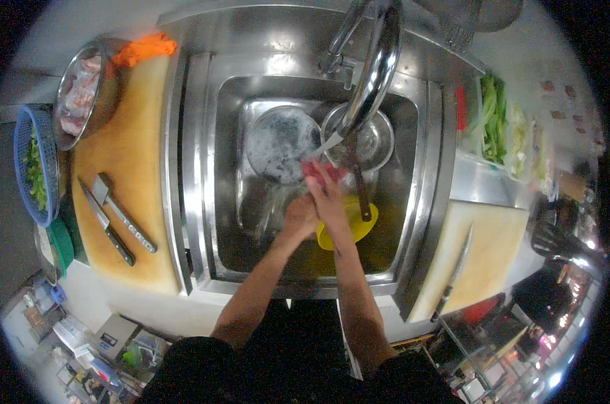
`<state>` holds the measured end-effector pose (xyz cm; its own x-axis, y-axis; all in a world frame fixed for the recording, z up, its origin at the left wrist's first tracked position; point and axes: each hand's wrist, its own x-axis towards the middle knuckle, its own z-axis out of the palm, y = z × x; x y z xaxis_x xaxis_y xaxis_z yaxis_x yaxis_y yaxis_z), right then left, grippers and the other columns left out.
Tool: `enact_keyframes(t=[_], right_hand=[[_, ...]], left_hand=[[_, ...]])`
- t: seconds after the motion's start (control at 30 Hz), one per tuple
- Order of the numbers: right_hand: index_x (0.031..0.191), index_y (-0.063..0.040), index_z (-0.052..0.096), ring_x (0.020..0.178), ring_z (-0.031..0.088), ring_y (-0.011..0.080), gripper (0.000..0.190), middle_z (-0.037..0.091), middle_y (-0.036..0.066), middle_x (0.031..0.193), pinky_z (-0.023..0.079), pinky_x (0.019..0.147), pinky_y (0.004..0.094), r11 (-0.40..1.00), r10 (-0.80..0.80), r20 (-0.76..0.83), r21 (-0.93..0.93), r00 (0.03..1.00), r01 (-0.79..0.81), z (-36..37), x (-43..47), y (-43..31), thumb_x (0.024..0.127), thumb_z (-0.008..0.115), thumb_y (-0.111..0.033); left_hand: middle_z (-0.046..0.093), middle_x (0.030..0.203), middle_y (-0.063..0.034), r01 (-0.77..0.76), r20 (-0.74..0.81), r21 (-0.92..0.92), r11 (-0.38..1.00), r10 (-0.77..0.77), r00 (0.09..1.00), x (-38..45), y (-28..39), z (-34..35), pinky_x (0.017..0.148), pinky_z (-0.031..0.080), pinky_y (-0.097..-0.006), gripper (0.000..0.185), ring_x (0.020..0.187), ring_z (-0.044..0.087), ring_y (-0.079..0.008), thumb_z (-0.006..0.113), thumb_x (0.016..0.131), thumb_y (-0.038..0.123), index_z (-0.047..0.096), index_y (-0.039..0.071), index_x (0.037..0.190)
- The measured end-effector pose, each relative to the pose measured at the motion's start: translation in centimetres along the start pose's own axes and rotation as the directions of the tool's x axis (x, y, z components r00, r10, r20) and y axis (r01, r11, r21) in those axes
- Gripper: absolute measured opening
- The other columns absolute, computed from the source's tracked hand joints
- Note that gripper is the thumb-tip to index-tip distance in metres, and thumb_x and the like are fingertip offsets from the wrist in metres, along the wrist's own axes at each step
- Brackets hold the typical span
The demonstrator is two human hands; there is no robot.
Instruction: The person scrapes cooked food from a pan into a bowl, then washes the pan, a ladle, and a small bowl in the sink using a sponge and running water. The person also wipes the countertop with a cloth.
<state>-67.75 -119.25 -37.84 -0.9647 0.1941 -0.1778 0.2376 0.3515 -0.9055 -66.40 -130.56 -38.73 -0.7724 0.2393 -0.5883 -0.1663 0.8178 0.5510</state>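
My left hand (301, 214) and my right hand (327, 197) are pressed together over a stainless steel sink (269, 242). Beyond the right hand's fingers shows a small red item (335, 172), perhaps a cloth, blurred and partly covered by them. Water streams onto it from the curved chrome faucet (383, 65). How the left fingers are closed is hidden. Ahead of my hands sits a round metal vessel (283, 141) with suds, on a rectangular metal tray (243, 189). A metal bowl (384, 144) stands to its right. A brown-handled utensil (358, 182) reaches across a yellow bowl (327, 240).
On the left cutting board (133, 126) lie a cleaver-like knife (128, 217) and a black-handled knife (105, 222). Beside it are a bowl of raw meat (80, 96), an orange cloth (145, 49) and a blue basket of greens (34, 171). Another knife (456, 267) lies on the right board (492, 247).
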Motion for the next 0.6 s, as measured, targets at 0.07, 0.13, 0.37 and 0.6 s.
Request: enact_keyframes(t=[0.07, 0.13, 0.37, 0.6], right_hand=[[0.123, -0.004, 0.067, 0.083, 0.069, 0.0205, 0.041, 0.073, 0.011, 0.112, 0.056, 0.075, 0.0380, 0.913, 0.318, 0.079, 0.241, 0.945, -0.328, 3.4, 3.1, 3.8, 0.104, 0.059, -0.039], [0.114, -0.004, 0.067, 0.081, 0.069, 0.0231, 0.031, 0.072, 0.009, 0.102, 0.057, 0.072, 0.0405, 0.946, 0.323, 0.186, -0.029, 0.928, -0.323, 4.0, 5.6, 7.1, 0.101, 0.064, -0.032], [0.105, -0.011, 0.069, 0.067, 0.068, 0.0276, 0.028, 0.061, 0.006, 0.069, 0.058, 0.064, 0.0464, 0.349, 0.539, 0.201, 0.831, 0.818, -0.434, 2.9, 1.7, 5.3, 0.103, 0.060, -0.038], [0.115, -0.003, 0.070, 0.066, 0.072, 0.0388, 0.041, 0.073, 0.009, 0.075, 0.057, 0.065, 0.0499, 0.780, 0.140, -0.293, -0.555, 0.946, -0.287, -3.4, 7.1, 5.6, 0.105, 0.054, -0.040]], left_hand=[[0.069, 0.103, -0.0317, -0.067, -0.025, -0.037, 0.997, 0.066, 0.998, -1.9, 0.2, -0.3, 0.087, 0.054, -0.0570, 0.042, 0.096, 0.068, -0.0458, 0.044, 0.104, 0.032, 0.070, -0.001, 0.108], [0.071, 0.108, -0.0265, -0.142, 0.015, 0.108, 0.984, 0.141, 0.990, -2.5, -0.6, -1.2, 0.091, 0.054, -0.0565, 0.037, 0.102, 0.069, -0.0437, 0.045, 0.102, 0.023, 0.062, 0.001, 0.126], [0.061, 0.091, -0.0049, 0.398, 0.518, -0.537, 0.744, -0.082, 0.852, -2.6, -1.3, -2.5, 0.053, 0.043, -0.0290, 0.052, 0.066, 0.054, -0.0093, 0.039, 0.110, 0.051, 0.050, 0.019, 0.150], [0.070, 0.106, -0.0221, -0.084, -0.166, -0.230, 0.969, 0.046, 0.985, -3.1, -4.7, 3.1, 0.085, 0.056, -0.0496, 0.047, 0.095, 0.070, -0.0384, 0.058, 0.100, 0.043, 0.062, 0.002, 0.124]])
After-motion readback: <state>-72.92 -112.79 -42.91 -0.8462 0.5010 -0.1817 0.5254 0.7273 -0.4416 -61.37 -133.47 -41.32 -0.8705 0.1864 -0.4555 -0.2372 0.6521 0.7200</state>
